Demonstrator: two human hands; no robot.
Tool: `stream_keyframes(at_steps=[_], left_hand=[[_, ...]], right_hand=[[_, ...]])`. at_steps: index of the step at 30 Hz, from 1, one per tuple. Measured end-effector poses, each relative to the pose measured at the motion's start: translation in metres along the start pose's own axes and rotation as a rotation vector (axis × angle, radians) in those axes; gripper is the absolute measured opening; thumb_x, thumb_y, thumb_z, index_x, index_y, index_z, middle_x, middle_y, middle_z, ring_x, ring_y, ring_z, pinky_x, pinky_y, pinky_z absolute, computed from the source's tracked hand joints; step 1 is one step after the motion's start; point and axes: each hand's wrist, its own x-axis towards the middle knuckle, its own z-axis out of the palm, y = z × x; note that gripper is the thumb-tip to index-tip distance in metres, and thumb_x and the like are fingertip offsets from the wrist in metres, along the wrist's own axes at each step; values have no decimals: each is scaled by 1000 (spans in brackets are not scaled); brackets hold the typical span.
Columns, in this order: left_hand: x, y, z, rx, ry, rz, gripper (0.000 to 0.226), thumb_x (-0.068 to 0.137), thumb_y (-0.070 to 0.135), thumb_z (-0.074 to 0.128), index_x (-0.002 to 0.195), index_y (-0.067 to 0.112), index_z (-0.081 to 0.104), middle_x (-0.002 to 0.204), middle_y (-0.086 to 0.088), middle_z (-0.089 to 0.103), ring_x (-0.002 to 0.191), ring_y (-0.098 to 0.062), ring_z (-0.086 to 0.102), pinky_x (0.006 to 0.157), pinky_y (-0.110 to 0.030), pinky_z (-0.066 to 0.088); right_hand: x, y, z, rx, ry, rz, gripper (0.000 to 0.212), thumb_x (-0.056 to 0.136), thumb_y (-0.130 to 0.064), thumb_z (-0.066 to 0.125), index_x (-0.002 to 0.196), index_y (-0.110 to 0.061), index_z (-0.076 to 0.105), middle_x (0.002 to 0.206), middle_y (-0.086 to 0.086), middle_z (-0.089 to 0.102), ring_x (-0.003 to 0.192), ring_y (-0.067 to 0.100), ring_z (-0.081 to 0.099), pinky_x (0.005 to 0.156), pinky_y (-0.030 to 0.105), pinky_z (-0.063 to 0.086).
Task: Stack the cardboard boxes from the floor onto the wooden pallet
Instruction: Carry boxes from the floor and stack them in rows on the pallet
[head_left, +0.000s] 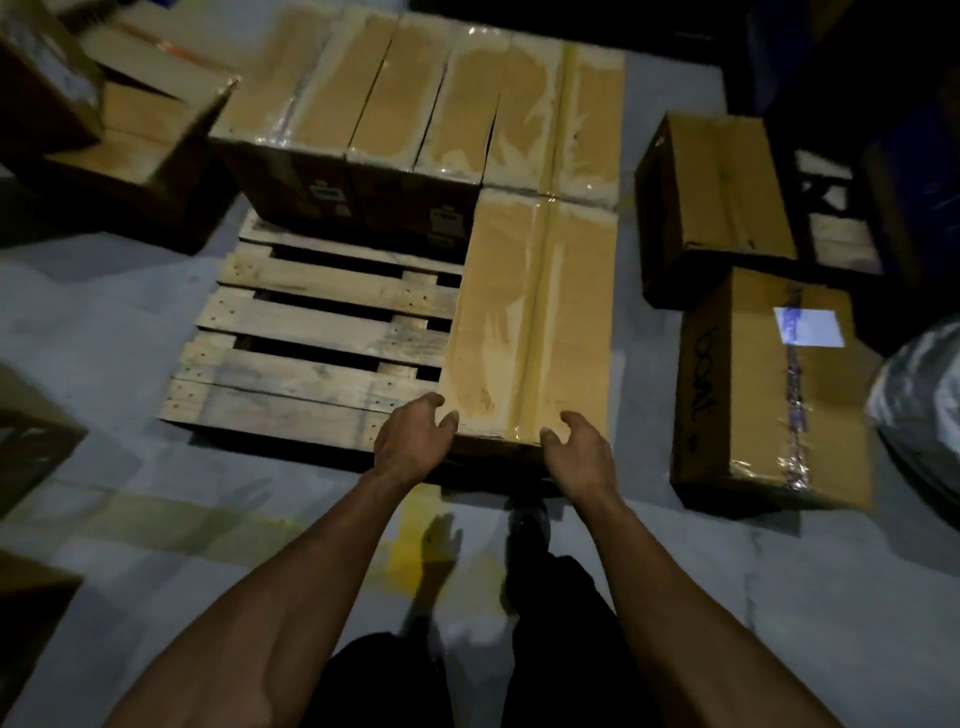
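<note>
The wooden pallet (311, 332) carries a far row of boxes, its left slats bare. The taped cardboard box (535, 322) lies along the right edge. Your left hand (413, 441) and right hand (576, 449), fingers loosely spread, holding nothing, sit at its near end: push evenly, flush against the row.

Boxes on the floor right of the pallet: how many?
2: a far box beside the pallet's back row, a near box with a white label. Darkness beyond may hide more.
</note>
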Motion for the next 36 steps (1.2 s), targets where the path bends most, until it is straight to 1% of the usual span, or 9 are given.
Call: stream_keyframes(at_steps=[3,7,13,18,22,26,30,33,36], left_hand=[[-45,15,-22,-61,65,61,47,99,41,54,138,14,57,135,-10,63,120,-31,59,97,-39,50],[-103,47,-50,-96,122,125,46,99,39,54,137,12,58,136,-11,62,122,-31,59,99,-38,49],[-176,101,-68,-92,89,255,47,99,42,52,135,14,60,135,-10,63,122,-30,58,97,-37,48],[-210,144,-59,6,76,348,49,98,47,49,135,16,60,132,-10,65,118,-31,60,95,-40,51],[-226,180,-29,81,70,383,48,100,46,48,135,15,59,131,-10,65,116,-31,61,94,-39,51],[-234,230,21,121,13,374,47,100,45,47,136,16,57,130,-8,65,115,-29,61,94,-39,51],[-233,288,74,145,-53,355,48,99,46,48,135,16,59,124,-9,68,109,-28,63,91,-41,54],[-223,332,105,167,-67,354,53,98,48,49,137,12,56,131,-11,64,116,-31,61,94,-41,52],[-212,369,125,155,-71,348,58,97,53,48,137,12,55,134,-11,62,118,-31,60,95,-39,52]], right_hand=[[-51,-5,-19,96,73,-6,51,100,-36,52,146,-15,46,146,10,52,131,32,50,104,36,41],[-113,-4,-49,205,154,14,51,100,-39,51,145,-17,48,146,8,52,131,30,50,105,37,40],[-195,23,-109,318,269,68,50,100,-38,52,144,-14,48,145,10,51,131,31,49,106,41,43],[-222,59,-152,342,334,135,53,99,-38,52,145,-15,47,145,11,51,130,32,49,105,41,43],[-223,98,-188,355,364,158,53,98,-40,53,144,-15,49,144,11,53,130,32,49,103,40,42],[-216,149,-239,302,384,169,41,98,-37,54,131,-14,58,134,13,59,123,35,53,96,39,43],[-200,213,-299,223,379,200,41,96,-41,56,128,-15,59,133,15,60,123,37,53,100,43,44],[-182,249,-341,155,368,210,49,93,-51,56,129,-19,58,133,13,60,124,37,52,102,46,45],[-166,265,-373,94,335,227,64,91,-58,55,139,-17,49,140,13,54,129,38,47,104,47,42]])
